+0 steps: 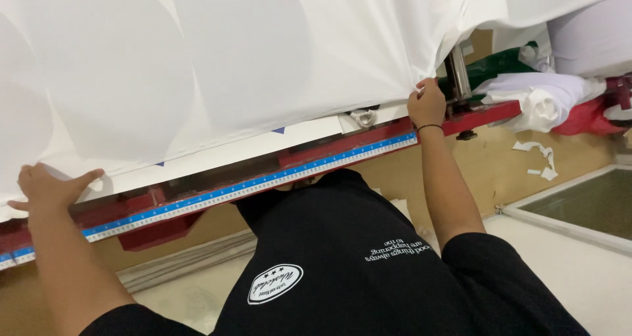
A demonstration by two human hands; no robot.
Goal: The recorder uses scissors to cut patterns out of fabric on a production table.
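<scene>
Right now the white fabric sheet [230,59] lies spread over the cutting table, covering nearly all of its top, and its near edge runs just above the table's red front rail [164,207]. Your left hand [49,188] rests on that edge at the rail's left end, palm down, fingers spread flat and thumb out, pressing the cloth rather than closing round it. Your right hand [426,103] sits at the rail's far right end with the fingers curled shut, pinching a fold of the fabric sheet where it bunches and lifts. A thin dark band [429,127] circles that wrist.

Along the front face of the rail runs a blue and white measuring strip [263,181]. Just above the rail, between your hands, a white board [250,148] shows from under the cloth, with a small metal shackle [363,118] near its right end. Behind your right hand an upright metal post [457,73] rises from the rail. Beyond the rail's right end lie heaped white, green and red cloths [559,102], and white paper scraps [543,158] sit on the brown floor below them. Your black shirt [342,270] fills the view beneath the rail.
</scene>
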